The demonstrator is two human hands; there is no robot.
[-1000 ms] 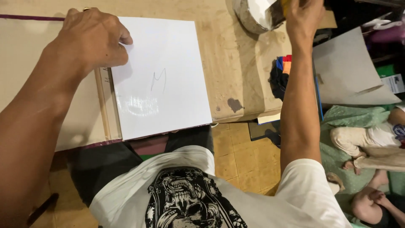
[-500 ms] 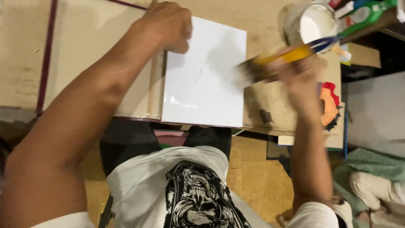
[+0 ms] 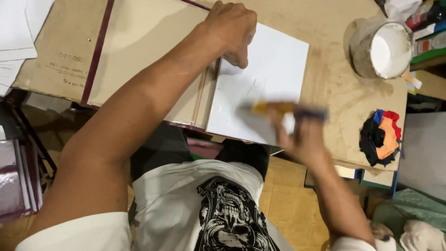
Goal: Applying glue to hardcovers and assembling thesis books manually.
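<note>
My left hand (image 3: 232, 29) presses fingers-down on the top left part of a white sheet (image 3: 274, 69), next to the spine of an opened brown board cover (image 3: 144, 51). My right hand (image 3: 299, 137) grips a brush with a yellow handle and dark end (image 3: 288, 109), blurred by motion, held flat across the lower part of the white sheet. The sheet shows a faint wet smear near its middle.
A round tub of white paste (image 3: 388, 49) stands at the table's far right. A bundle of coloured cloth pieces (image 3: 381, 137) lies at the right edge. White papers (image 3: 18, 32) lie at the far left. Stacked boards (image 3: 18, 176) lean below the table, left.
My right hand came back from the tub with the brush and swept left onto the white sheet. The view shifted; my left hand stayed pressed on the sheet.
</note>
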